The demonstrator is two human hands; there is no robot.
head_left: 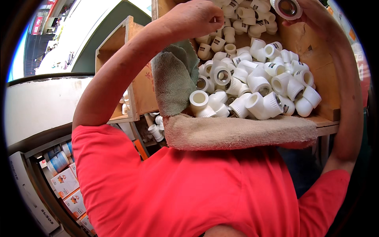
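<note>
The step in hand appears to be the handling of one piece at the far side of the wooden box (321, 81). The right hand (310, 16) is clamped on a white fitting (287, 8), gripping it by its side; the fitting is raised at the upper edge of the view, above the right part of the box, with its round, metal-lined opening turned toward the camera. The left hand (203, 17) is above the far left part of the box, near the loose fittings there, with its fingers curled inward; because the fingertips are turned away and partly hidden, it cannot be determined whether they are closed on anything. The two hands are well apart. Below them, the white elbow fittings (256, 106) lie in a loose heap, some with metal-lined ends and others plain, reaching to the near edge, which is covered by a beige towel (241, 132). A green-grey towel (173, 81) covers the left edge. The next move should call for a firm right-hand grip on the smooth outer wall, the opening left unobstructed, and clearance between the raised fitting and the heap.
</note>
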